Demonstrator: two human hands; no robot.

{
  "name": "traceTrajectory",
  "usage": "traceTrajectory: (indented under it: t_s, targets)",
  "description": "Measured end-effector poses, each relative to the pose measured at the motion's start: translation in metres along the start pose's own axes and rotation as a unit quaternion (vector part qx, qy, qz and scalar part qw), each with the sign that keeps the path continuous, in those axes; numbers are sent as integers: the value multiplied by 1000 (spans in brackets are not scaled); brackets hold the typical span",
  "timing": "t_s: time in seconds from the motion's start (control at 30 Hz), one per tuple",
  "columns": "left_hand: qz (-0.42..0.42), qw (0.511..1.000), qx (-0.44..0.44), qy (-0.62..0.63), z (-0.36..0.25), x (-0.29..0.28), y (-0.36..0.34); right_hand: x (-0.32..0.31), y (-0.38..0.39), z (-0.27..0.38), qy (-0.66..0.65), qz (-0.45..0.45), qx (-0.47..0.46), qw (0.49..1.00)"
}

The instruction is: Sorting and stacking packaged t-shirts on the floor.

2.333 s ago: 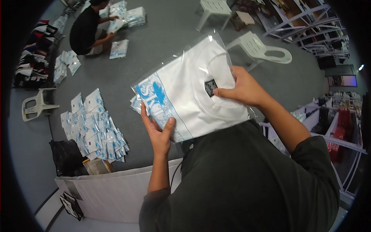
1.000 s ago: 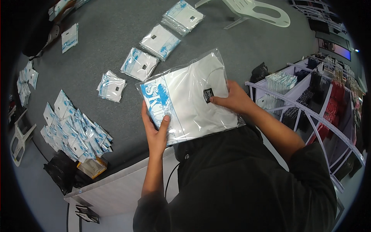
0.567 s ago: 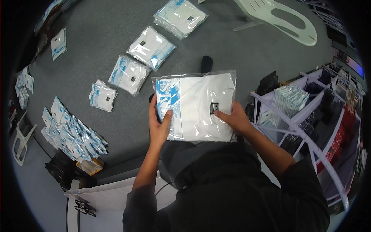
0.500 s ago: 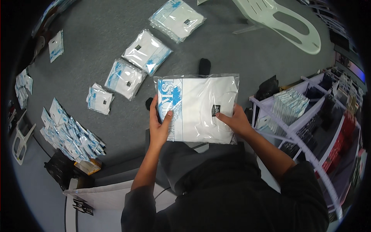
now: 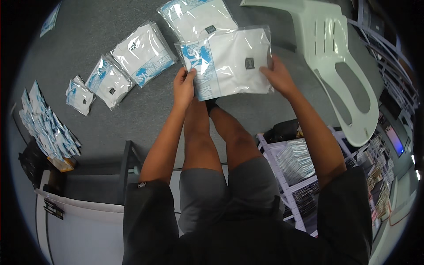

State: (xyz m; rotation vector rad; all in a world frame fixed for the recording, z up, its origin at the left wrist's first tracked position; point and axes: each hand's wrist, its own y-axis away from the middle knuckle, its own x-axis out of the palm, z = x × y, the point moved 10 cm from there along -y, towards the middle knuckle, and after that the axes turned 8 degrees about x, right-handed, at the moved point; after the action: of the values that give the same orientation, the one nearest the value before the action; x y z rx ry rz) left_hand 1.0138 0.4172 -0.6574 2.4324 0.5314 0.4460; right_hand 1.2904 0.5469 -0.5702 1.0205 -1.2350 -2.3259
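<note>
Between my two hands is a clear plastic packet holding a folded white T-shirt (image 5: 232,64) with a blue print along its left side and a small dark label. My left hand (image 5: 183,88) grips its left edge, thumb on top. At the right edge my right hand (image 5: 279,77) pinches it the same way. The held packet overlaps the near part of the farthest stack of packed shirts (image 5: 198,20) on the floor; whether it touches that stack I cannot tell. Left of it lie another stack (image 5: 143,53), a smaller stack (image 5: 109,81) and the smallest stack (image 5: 80,96).
A pale green plastic chair (image 5: 324,48) lies on the grey floor (image 5: 128,123) at the right. Many packets form a leaning heap (image 5: 46,123) at the far left, near a black bag (image 5: 33,163). A lilac shelf rack (image 5: 287,190) with packed goods stands at lower right.
Both hands have carried the packed T-shirt away from my body, up toward the farthest stack. My arms are stretched further, and the view has shifted, showing my legs.
</note>
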Motion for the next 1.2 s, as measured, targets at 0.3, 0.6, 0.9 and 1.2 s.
traceTrajectory:
  t_s: [0.3,0.6,0.9,1.2]
  targets:
    - [-161,957,-149,190,76,49,-39,39,-147,172,293,-37,-339,893]
    - [-229,922,-109,292,105,85,-70,149,-178,273,443,51,-360,820]
    - [-388,909,-151,-6,121,24,-37,97,-193,252,328,-130,-489,798]
    - [-205,952,115,-198,6,-13,-188,63,-298,95,-65,47,-124,989]
